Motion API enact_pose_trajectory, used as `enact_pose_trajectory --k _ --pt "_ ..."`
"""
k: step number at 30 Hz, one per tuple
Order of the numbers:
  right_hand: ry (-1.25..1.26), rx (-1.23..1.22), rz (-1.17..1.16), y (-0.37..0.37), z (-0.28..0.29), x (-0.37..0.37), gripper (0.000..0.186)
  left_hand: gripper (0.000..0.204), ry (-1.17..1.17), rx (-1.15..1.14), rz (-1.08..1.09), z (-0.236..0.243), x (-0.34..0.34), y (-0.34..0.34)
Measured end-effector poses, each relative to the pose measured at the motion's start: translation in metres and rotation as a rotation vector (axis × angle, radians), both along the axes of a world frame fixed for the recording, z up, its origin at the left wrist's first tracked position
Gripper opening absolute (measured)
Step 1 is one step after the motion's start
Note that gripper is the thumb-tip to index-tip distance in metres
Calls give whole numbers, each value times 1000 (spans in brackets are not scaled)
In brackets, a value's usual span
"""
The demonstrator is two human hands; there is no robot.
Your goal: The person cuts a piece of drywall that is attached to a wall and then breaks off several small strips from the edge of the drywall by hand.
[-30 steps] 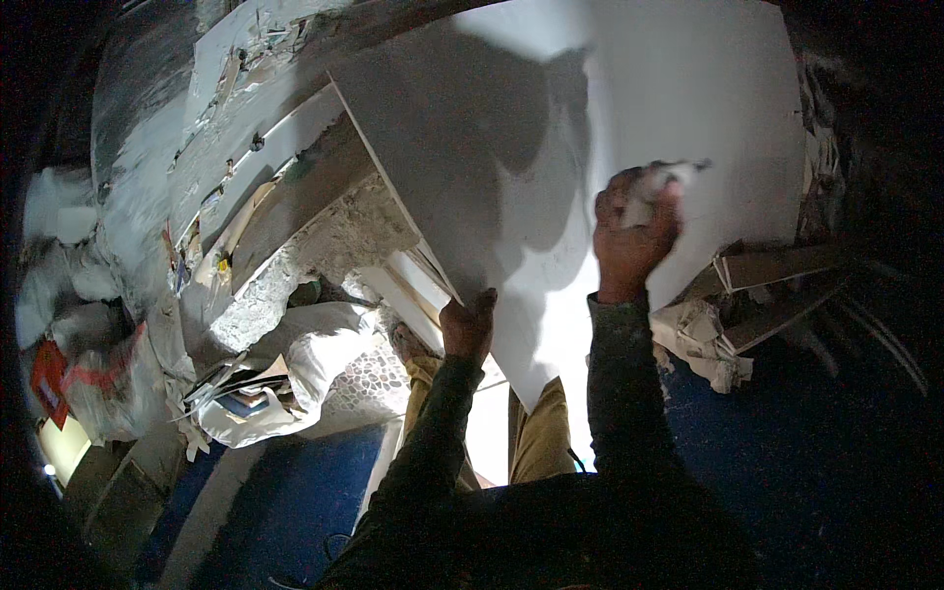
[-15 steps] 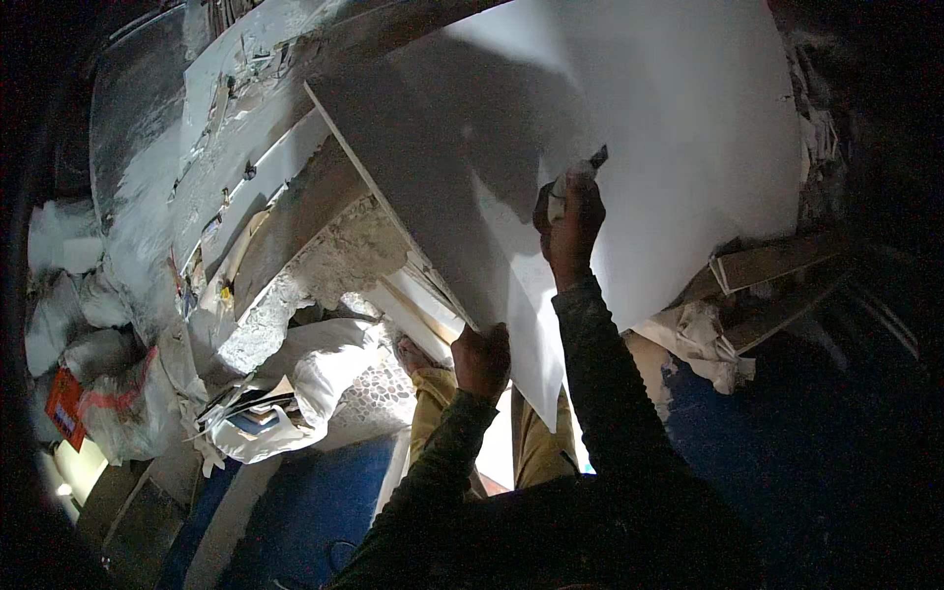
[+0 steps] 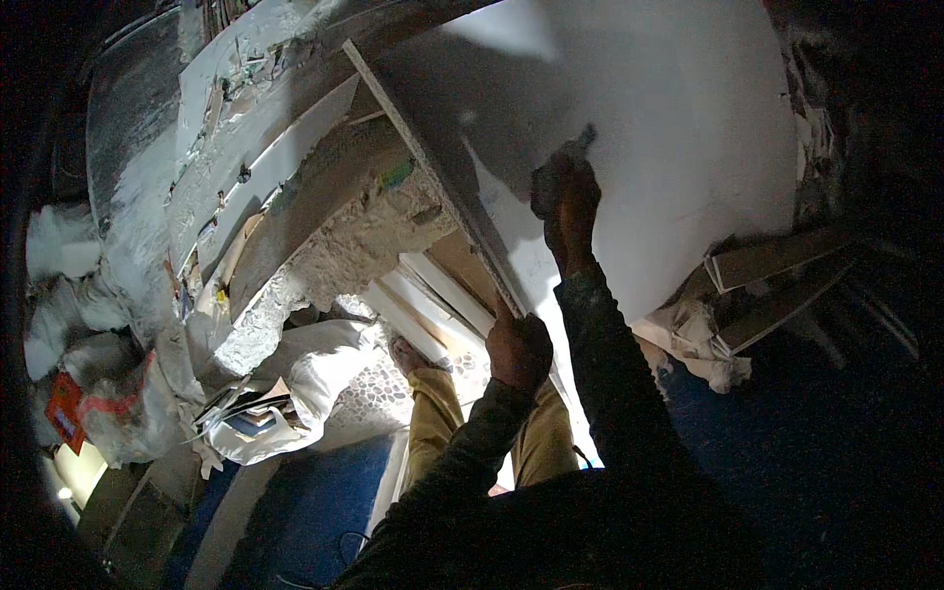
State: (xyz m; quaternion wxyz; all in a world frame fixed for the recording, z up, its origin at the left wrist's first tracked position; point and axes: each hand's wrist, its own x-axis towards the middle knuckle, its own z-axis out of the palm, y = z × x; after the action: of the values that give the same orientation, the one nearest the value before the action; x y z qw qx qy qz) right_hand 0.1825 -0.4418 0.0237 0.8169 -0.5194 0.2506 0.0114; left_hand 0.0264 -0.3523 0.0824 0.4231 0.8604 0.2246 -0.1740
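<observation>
A large pale board (image 3: 678,147) fills the upper middle, partly in shadow. Its light, narrow edge (image 3: 433,175) slants down from upper left to my left hand (image 3: 519,352), whose fingers are closed round the lower end of that edge. Farther up, over the board's face, my right hand (image 3: 567,202) is a closed fist round a small hand tool (image 3: 587,136). Only the tool's short dark tip stands out past the fingers; shadow hides its kind. I cannot tell whether the tip touches the board.
Broken, dusty boards and rubble (image 3: 324,246) lie to the left. Below them is a white sack (image 3: 339,369) with scraps (image 3: 265,418) beside it. Filled plastic bags (image 3: 113,393) stand at far left. Wooden pieces (image 3: 777,261) jut out at right. Blue surfaces (image 3: 305,511) lie nearer me.
My left hand has moved right with the board's edge, which now looks thicker and more tilted. More rubble and planks show at its left. My right hand has shifted slightly and its tool has darkened.
</observation>
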Motion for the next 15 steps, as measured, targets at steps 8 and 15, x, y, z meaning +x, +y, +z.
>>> enact_pose_trajectory --k 8,15 --pt "-417 -683 399 10 -13 18 23 30 -99 -31 85 -18 -17 30" --pt "-265 -891 527 40 8 39 26 32 -53 -18 169 -37 -14 62"
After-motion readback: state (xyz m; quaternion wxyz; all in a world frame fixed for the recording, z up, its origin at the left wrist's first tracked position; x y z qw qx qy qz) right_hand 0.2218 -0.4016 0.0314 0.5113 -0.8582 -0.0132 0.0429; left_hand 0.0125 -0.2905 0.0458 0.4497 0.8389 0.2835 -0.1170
